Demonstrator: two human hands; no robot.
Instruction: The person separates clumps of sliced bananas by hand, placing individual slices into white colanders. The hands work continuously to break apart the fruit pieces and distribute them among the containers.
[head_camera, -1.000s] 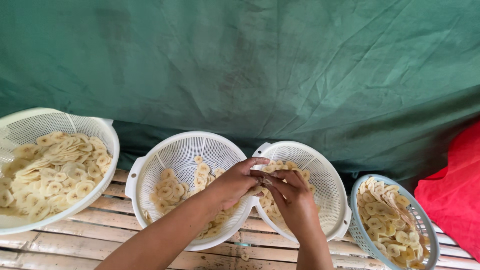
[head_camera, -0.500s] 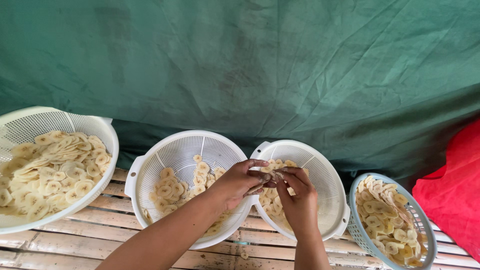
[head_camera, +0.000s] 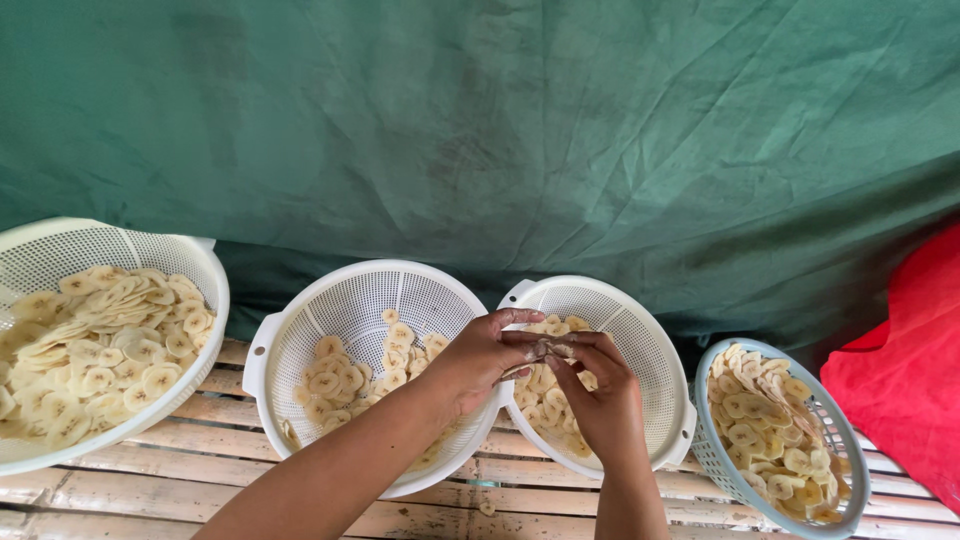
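Two bare forearms, sleeveless as far as the near edge shows. No gloves, rings, watch or bracelet. Left hand (head_camera: 478, 358) dusted with a pale, floury film over knuckles and fingers. Right hand (head_camera: 598, 392) likewise powdered along the fingertips. Short, unpainted nails on both.

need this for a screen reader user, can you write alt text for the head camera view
Two bare hands, left hand and right hand, meet over a white colander, pinching a banana slice between their fingers. Three more baskets of pale banana slices sit on a bamboo slat table before a green tarp.
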